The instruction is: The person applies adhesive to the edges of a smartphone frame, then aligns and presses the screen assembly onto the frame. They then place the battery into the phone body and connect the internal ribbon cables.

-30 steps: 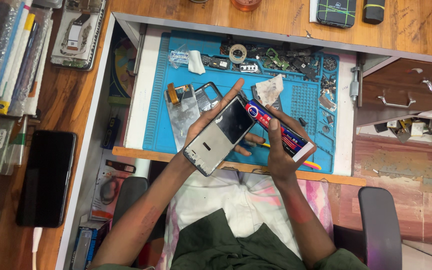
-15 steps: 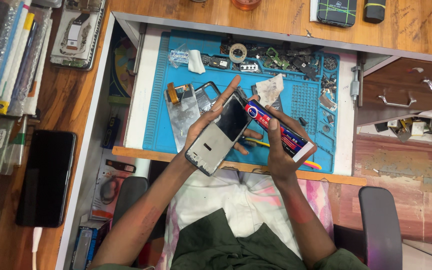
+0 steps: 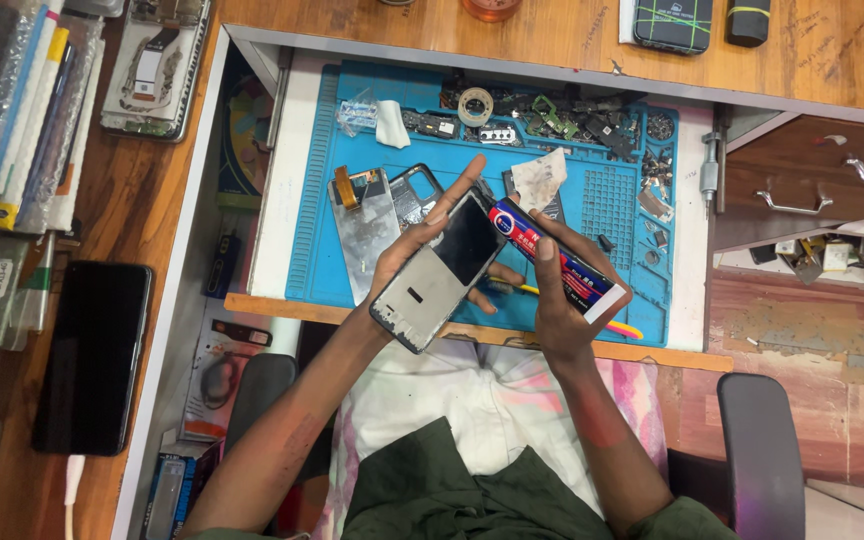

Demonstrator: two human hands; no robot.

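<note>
Wooden table (image 3: 552,40) with a blue repair mat (image 3: 612,215) in its pulled-out tray fills the view. Nearest, the left hand (image 3: 407,260) has its fingers clamped on a phone frame (image 3: 439,272), held tilted above the mat. Since a second ago almost nothing has shifted: the right hand (image 3: 557,300) still grips the red-and-blue glue tube (image 3: 552,262), nozzle touching the frame's top edge. Beyond lie loose phone parts (image 3: 377,205) and a tape roll (image 3: 473,104).

Phone repair workshop: blue repair mat (image 3: 592,215) w/ loose parts (image 3: 572,115), opened phones
</note>
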